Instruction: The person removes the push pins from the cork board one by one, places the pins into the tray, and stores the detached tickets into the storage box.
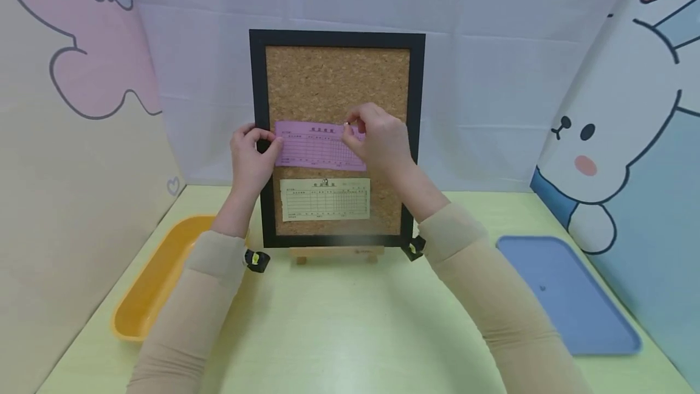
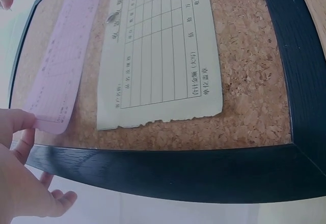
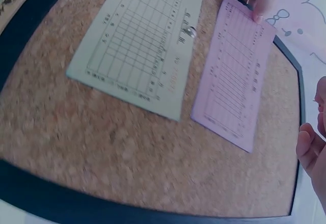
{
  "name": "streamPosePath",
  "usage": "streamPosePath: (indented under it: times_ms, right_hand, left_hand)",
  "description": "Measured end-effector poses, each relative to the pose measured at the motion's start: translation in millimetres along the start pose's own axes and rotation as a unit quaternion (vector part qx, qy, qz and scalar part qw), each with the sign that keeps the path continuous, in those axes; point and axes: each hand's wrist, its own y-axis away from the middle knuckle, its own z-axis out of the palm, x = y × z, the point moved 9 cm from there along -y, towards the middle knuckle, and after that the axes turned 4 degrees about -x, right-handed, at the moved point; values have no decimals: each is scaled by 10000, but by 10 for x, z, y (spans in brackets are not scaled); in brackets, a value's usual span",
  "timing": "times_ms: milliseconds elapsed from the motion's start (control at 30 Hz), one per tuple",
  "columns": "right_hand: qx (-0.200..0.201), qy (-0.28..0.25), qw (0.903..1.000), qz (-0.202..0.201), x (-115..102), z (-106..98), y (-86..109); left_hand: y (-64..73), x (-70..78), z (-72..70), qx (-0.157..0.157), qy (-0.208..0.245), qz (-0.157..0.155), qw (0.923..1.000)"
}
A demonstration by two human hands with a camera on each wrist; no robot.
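Note:
A pink receipt slip [image 1: 306,149] lies against the cork board [image 1: 336,81], its left end pinched by my left hand [image 1: 253,157] beside the frame. My right hand [image 1: 383,138] is at the slip's upper right part, thumb and fingertip together on a small shiny pushpin [image 1: 347,124]. In the right wrist view, a thin point sticks out from the fingers of the right hand [image 3: 313,147], apart from the slip. Below the pink slip, a pale green receipt slip [image 1: 325,202] is fastened by a clear pushpin [image 3: 191,32] near its top middle.
The board's black frame [image 1: 418,90] leans on a small wooden stand [image 1: 336,252]. A yellow tray [image 1: 143,297] sits at the left, partly behind the left sleeve. At the right lies a blue tray [image 1: 579,297] with a small object [image 1: 542,288] on it.

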Motion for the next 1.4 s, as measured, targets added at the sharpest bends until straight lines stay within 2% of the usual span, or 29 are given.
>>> streamPosePath:
  times_ms: [167,300,400,633,900,1200,1400]
  right_hand:
    - [211,109,9995,-226,8,-236,21]
    - [167,40,9997,-193,55,-393,55]
    - [112,28,9998,-169,86,-520,90]
    - [136,345,9990,-236,161,-874,189]
    - [195,608,9979,-110,315,-1260,367]
    - [307,650,9974,-75,445,-1586,617]
    - [312,922,9951,-169,509,-1763,749]
  left_hand:
    - [41,79,-57,35,-23,-17,10000]
    - [72,158,-121,122,-103,74,9998]
    - [96,227,-171,174,-150,235,9995]
    - [178,432,-282,51,-320,637,9974]
    - [268,646,-413,6,-474,980,9941]
    - [367,820,-568,33,-753,1180,9901]
    - [418,923,-681,47,-907,1231,9882]
